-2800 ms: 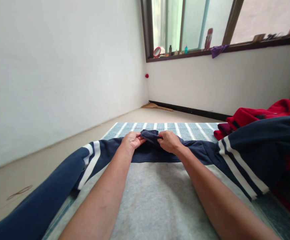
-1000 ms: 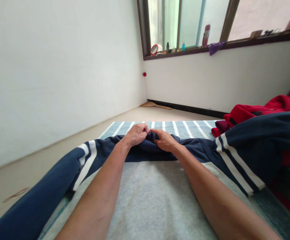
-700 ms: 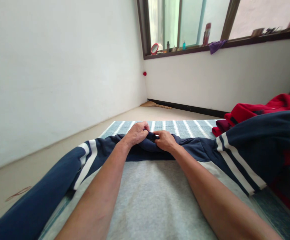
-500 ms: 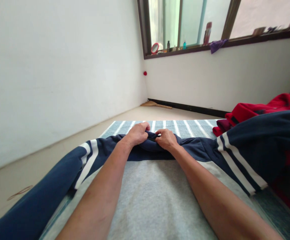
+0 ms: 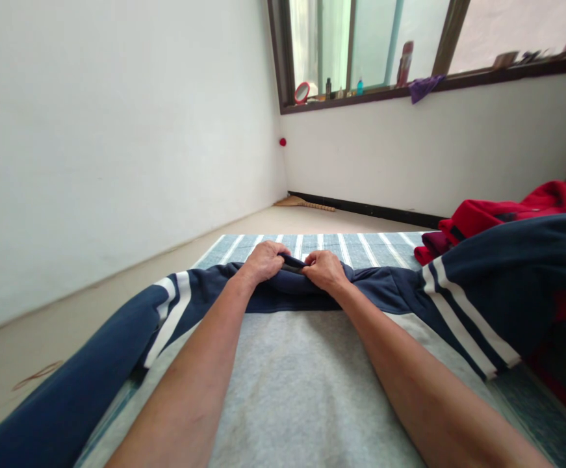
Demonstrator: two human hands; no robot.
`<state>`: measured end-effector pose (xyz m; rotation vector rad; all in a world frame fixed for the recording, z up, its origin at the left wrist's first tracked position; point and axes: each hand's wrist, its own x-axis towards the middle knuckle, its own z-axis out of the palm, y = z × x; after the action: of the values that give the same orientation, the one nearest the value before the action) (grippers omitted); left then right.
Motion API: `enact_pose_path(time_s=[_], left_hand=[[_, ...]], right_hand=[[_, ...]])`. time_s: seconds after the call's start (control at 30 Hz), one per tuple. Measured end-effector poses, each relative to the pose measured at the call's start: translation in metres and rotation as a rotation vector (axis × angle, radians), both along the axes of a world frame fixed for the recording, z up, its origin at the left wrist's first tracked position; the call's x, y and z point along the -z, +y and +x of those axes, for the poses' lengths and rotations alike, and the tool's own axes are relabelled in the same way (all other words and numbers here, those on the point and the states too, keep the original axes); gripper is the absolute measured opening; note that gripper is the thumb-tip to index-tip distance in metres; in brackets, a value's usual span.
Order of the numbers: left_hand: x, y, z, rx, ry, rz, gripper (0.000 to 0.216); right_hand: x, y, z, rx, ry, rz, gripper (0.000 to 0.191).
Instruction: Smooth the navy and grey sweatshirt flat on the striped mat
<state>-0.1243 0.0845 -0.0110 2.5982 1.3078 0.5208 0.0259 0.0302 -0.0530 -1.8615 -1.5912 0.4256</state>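
A sweatshirt (image 5: pixel 292 383) with a grey body and navy sleeves bearing white stripes lies spread on a blue-and-white striped mat (image 5: pixel 360 247). Its navy hood (image 5: pixel 290 283) is bunched at the far end of the body. My left hand (image 5: pixel 262 261) and my right hand (image 5: pixel 325 269) both pinch the hood's top edge, close together, knuckles up. The left sleeve (image 5: pixel 88 370) runs toward the near left. The right sleeve (image 5: pixel 501 286) drapes over a pile at the right.
A red garment (image 5: pixel 507 214) lies heaped at the right, partly under the navy sleeve. White walls close in on the left and ahead. A window sill (image 5: pixel 409 91) holds small bottles, a round mirror and a purple cloth. A hand broom (image 5: pixel 307 205) lies in the corner.
Both hands have pressed the raised hood down flat against the sweatshirt and drawn closer together. The view has tilted slightly lower.
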Motion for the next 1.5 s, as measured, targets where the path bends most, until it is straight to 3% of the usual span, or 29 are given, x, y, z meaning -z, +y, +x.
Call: enact_pose_path(time_s=[0.27,0.5,0.6,0.73,0.83,0.97,1.07,1.2,1.3,1.4,1.5], left_hand=[[-0.005,-0.002,-0.003,-0.029,-0.098,-0.04,0.031],[-0.026,-0.012,-0.037,0.183,-0.211,-0.366,0.051],[-0.025,-0.008,-0.047,0.194,-0.252,-0.503,0.053],[-0.018,-0.001,-0.046,0.171,-0.247,-0.567,0.052],[-0.014,0.001,-0.042,0.145,-0.233,-0.53,0.04],[-0.01,-0.001,-0.037,0.066,-0.231,-0.361,0.031],[-0.008,-0.004,-0.034,0.048,-0.24,-0.3,0.026],[-0.011,-0.007,-0.036,0.093,-0.193,-0.345,0.024],[-0.018,-0.009,-0.036,0.107,0.008,-0.357,0.03],[-0.023,-0.01,-0.03,0.05,0.192,-0.282,0.026],[-0.022,-0.012,-0.017,-0.051,0.249,-0.147,0.021]], right_hand=[[0.003,0.004,0.001,-0.026,0.004,0.02,0.019],[0.003,0.005,0.003,-0.034,-0.008,0.026,0.022],[0.002,0.004,0.003,-0.049,-0.023,0.029,0.023],[-0.004,0.0,0.004,-0.104,-0.051,0.029,0.025],[-0.017,-0.007,0.012,-0.187,-0.071,0.024,0.024],[-0.039,-0.018,0.033,-0.289,-0.101,0.01,0.03],[-0.048,-0.022,0.051,-0.319,-0.152,-0.086,0.034],[-0.044,-0.022,0.068,-0.254,-0.234,-0.228,0.025],[-0.04,-0.022,0.074,-0.249,-0.228,-0.26,0.021],[-0.039,-0.022,0.074,-0.2,-0.285,-0.257,0.018],[-0.038,-0.019,0.072,-0.15,-0.311,-0.206,0.015]])
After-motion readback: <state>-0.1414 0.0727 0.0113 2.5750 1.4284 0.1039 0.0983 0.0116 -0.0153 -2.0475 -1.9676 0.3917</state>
